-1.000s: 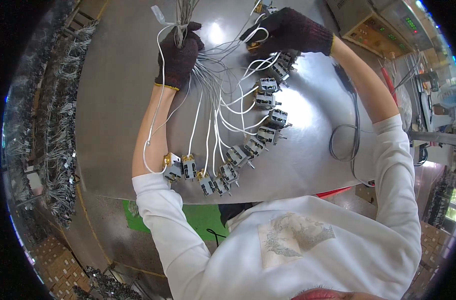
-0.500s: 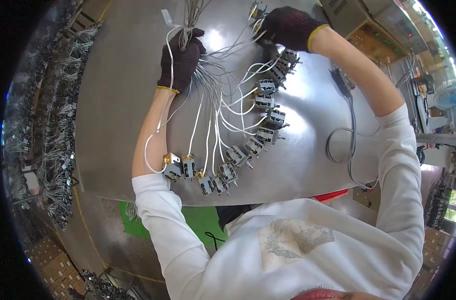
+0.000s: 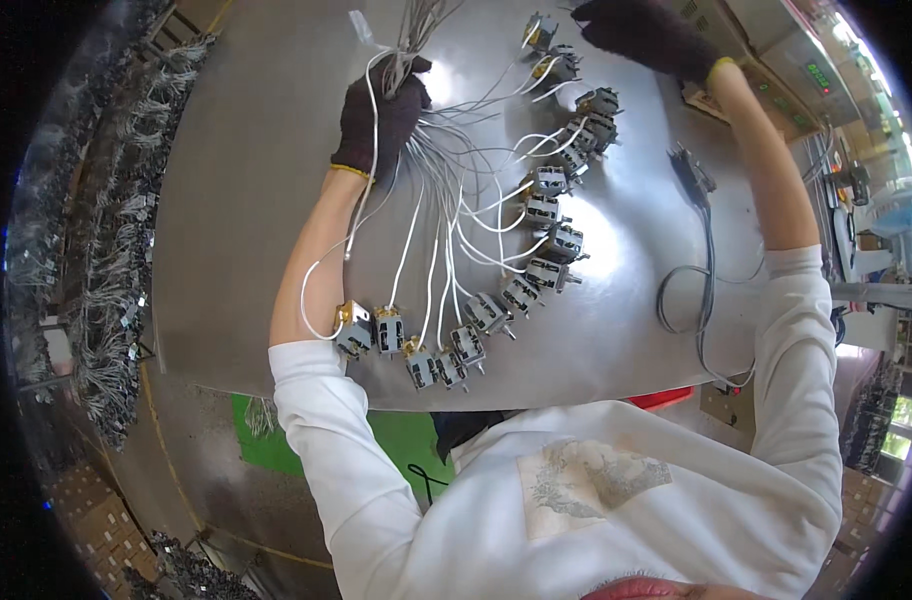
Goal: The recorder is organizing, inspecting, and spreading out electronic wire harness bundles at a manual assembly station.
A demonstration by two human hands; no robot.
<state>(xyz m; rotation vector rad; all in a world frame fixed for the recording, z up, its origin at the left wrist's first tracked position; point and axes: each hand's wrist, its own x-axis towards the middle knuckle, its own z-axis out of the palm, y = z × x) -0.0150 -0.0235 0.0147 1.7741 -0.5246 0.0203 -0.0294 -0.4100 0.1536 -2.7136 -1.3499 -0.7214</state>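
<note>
The wire bundle [image 3: 416, 25], grey and white, is gathered over the left part of the metal table [image 3: 241, 205], well away from the near edge. The left hand [image 3: 388, 115], in a dark knitted glove with a yellow cuff, is wrapped round it. Loose strands stand up beyond the fist, with a pale tag [image 3: 362, 27] beside them; below it the wires fan out toward the right and the near edge.

At the outer ends of the fan, small grey block-shaped units [image 3: 489, 313] lie in a long curve. It starts by the left sleeve, close to the near edge, bends to the right and climbs toward the far side. Many of the units show a short shaft. The leftmost one has a brass-coloured face. One white wire hangs over the left forearm, its end unattached.

The right hand [image 3: 651, 38], gloved likewise, is near the farthest units, toward the far right corner, its fingers pointing left; I cannot tell whether they are spread, pressed together or pinching anything. Near it is an instrument box [image 3: 801, 50] with a lit green display. A grey cable [image 3: 711, 265] loops over the table's right side.
</note>
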